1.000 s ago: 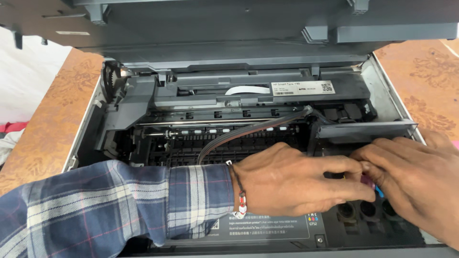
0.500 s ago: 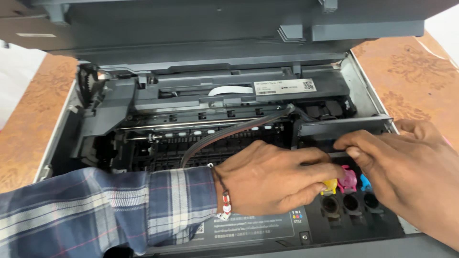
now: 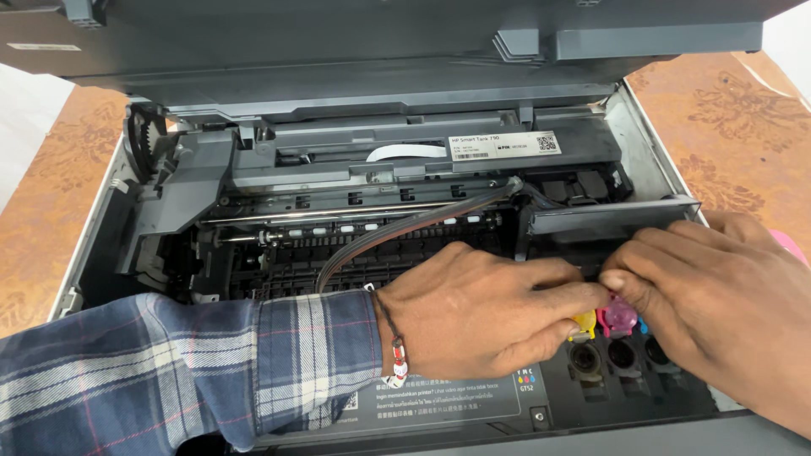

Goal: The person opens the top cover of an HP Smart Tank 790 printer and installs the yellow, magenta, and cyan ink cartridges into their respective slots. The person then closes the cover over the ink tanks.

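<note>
An open ink-tank printer (image 3: pixel 211 169) fills the view, its lid (image 3: pixel 380 42) raised. My left hand (image 3: pixel 481 312) reaches in from the left in a plaid sleeve, thumb and fingers closed around a yellow rubber cap (image 3: pixel 583 323). My right hand (image 3: pixel 718 304) comes from the right, its fingertips pinched on the magenta cap (image 3: pixel 617 317) beside it. A sliver of a blue cap (image 3: pixel 644 325) shows under the right fingers. Below the caps, three round tank ports (image 3: pixel 623 355) stand uncovered. Both hands meet just under the tilted dark flap (image 3: pixel 608 219).
A bundle of ink tubes (image 3: pixel 405 232) arcs across the roller bay (image 3: pixel 338 253) toward the carriage. A label plate (image 3: pixel 460 397) lies along the printer's front edge. The printer stands on an orange patterned table (image 3: pixel 735 127). A pink object (image 3: pixel 792 245) peeks out behind my right hand.
My right hand's fingers have come down onto the magenta cap and now hide most of the blue one. The left hand stays at the yellow cap. The view shifted slightly.
</note>
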